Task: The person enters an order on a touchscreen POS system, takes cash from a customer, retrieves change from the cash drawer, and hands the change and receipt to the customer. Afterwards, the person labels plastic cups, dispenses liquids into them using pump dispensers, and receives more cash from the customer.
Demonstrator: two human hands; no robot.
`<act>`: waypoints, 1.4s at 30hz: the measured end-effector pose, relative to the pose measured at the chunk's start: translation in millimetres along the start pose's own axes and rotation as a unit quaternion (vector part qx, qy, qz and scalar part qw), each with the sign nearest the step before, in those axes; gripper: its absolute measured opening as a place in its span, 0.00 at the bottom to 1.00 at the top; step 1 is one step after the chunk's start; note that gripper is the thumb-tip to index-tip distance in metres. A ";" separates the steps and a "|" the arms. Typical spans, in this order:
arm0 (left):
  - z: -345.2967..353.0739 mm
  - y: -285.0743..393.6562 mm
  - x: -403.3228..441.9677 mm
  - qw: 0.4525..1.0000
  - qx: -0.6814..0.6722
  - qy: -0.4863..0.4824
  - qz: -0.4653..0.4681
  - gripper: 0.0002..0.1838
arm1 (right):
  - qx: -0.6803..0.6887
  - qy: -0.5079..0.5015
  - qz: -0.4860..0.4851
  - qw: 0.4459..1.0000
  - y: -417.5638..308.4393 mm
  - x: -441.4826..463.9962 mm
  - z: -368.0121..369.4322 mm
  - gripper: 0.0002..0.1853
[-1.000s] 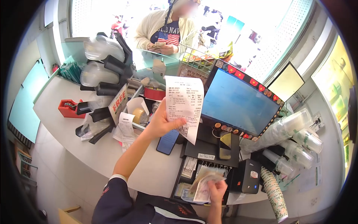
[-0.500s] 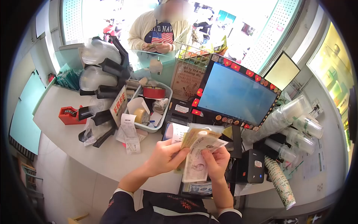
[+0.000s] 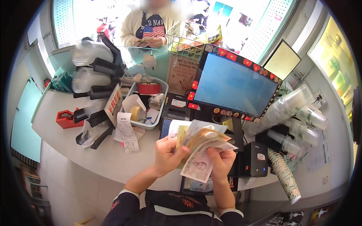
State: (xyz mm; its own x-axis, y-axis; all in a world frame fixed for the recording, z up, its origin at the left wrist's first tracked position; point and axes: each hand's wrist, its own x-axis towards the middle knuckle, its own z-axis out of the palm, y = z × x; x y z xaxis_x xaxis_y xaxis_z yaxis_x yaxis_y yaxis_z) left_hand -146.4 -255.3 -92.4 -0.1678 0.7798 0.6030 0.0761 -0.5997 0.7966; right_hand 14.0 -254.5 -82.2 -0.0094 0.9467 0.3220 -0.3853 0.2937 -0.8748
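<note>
Banknotes [image 3: 199, 164] are fanned out between my two hands, above the open cash drawer [image 3: 197, 185]. My left hand [image 3: 169, 155] is closed on the left side of the notes and on a white receipt [image 3: 176, 128], whose printed end sticks out above the fingers. On the right, my right hand [image 3: 220, 162] pinches the pinkish front note with its thumb on top. Yellowish and grey notes show behind that one. A phone [image 3: 164, 127] lies partly hidden behind my left hand.
A monitor [image 3: 233, 84] stands behind the hands, with a black printer [image 3: 253, 160] and stacked cups [image 3: 284, 175] at the right. Left are a tray [image 3: 152, 124], a red tape dispenser [image 3: 68, 119] and lids [image 3: 90, 52]. A person [image 3: 149, 32] stands across the counter.
My left hand has come down with the receipt and now grips the notes too. My right hand has risen from the drawer with them. Since the last frame the notes have spread wider.
</note>
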 end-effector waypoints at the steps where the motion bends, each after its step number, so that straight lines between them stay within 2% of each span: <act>1: -1.1 -4.8 -3.7 1.000 0.006 0.005 -0.009 0.11 | 0.004 0.005 0.004 1.000 -0.8 0.2 -1.2 0.11; 4: 0.0 2.6 -0.1 0.998 0.052 0.030 -0.013 0.12 | 0.013 0.012 0.017 1.000 -0.5 -1.0 -6.9 0.11; 7: 5.1 -1.5 -1.3 0.995 0.040 0.089 -0.001 0.11 | 0.021 0.002 0.035 0.999 3.6 -3.4 -13.9 0.11; 10: 5.2 -3.5 -6.5 0.998 0.018 0.064 -0.018 0.08 | 0.011 -0.011 0.060 0.998 7.5 -6.7 -20.2 0.11; 13: 13.4 10.0 -2.0 0.997 0.066 0.016 0.033 0.04 | 0.005 -0.014 0.072 0.997 5.9 -8.6 -22.5 0.10; 14: 15.5 9.1 -3.4 0.998 0.057 0.021 0.023 0.04 | 0.003 -0.015 0.072 0.997 3.6 -8.5 -23.2 0.10; 19: 30.8 -4.8 -10.9 0.995 -0.029 0.081 -0.047 0.09 | 0.018 -0.012 0.048 0.999 -14.2 -4.2 -36.2 0.09; 20: 33.7 -3.2 -9.9 0.997 0.001 0.077 -0.008 0.12 | 0.029 -0.015 0.045 0.998 -16.6 -2.1 -39.2 0.08; 23: 39.7 3.8 -8.0 0.992 0.063 0.067 0.082 0.19 | -0.007 -0.103 -0.060 0.993 -18.4 7.7 -44.8 0.07; 26: 52.3 10.0 -7.4 0.990 0.052 0.046 0.124 0.25 | -0.176 -0.224 -0.215 0.934 -26.6 17.3 -48.5 0.08; 27: 54.5 10.9 -6.6 0.988 0.058 0.037 0.140 0.27 | -0.160 -0.206 -0.234 0.937 -22.3 14.7 -50.6 0.11; 29: 58.8 7.8 -7.9 0.986 0.037 0.030 0.163 0.29 | 0.009 -0.112 -0.132 0.985 -30.1 5.3 -29.1 0.15; 32: 53.2 7.9 -5.7 0.977 0.044 -0.025 0.209 0.28 | 0.087 -0.096 -0.017 0.991 -35.6 7.5 -23.6 0.20; 34: 52.0 10.1 -3.1 0.980 0.016 -0.019 0.200 0.28 | 0.005 -0.153 0.041 0.987 -22.5 14.0 -36.3 0.19; 36: 53.7 13.5 3.4 0.978 0.017 0.021 0.205 0.26 | -0.059 -0.185 0.037 0.980 -18.4 23.6 -29.6 0.13; 37: 45.8 4.0 1.2 0.975 0.096 -0.001 0.199 0.28 | -0.086 -0.192 0.032 0.977 -19.9 32.7 -23.7 0.12; 38: 45.8 -2.5 5.6 0.980 0.062 0.043 0.184 0.30 | -0.113 -0.198 0.024 0.973 -21.3 42.6 -16.1 0.11; 40: 54.9 -16.9 16.5 0.981 -0.014 0.123 0.150 0.34 | -0.174 -0.200 -0.095 0.960 -12.7 81.9 4.9 0.13; 41: 56.9 -35.0 16.1 0.982 -0.123 0.111 0.088 0.40 | -0.184 -0.178 -0.155 0.954 -9.1 105.5 22.3 0.12; 42: 53.6 -39.5 21.2 0.992 -0.091 0.075 0.033 0.40 | -0.148 -0.175 -0.063 0.971 -12.0 144.0 50.4 0.12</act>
State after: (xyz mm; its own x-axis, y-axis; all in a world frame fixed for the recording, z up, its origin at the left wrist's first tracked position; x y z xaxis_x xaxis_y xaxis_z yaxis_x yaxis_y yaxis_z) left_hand -100.3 -205.4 -108.9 -0.3137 0.7100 0.6305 -0.0843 -0.6822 0.7263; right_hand -29.3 -128.4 -7.1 -0.3125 0.8128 0.4917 -0.1226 0.4788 -0.8693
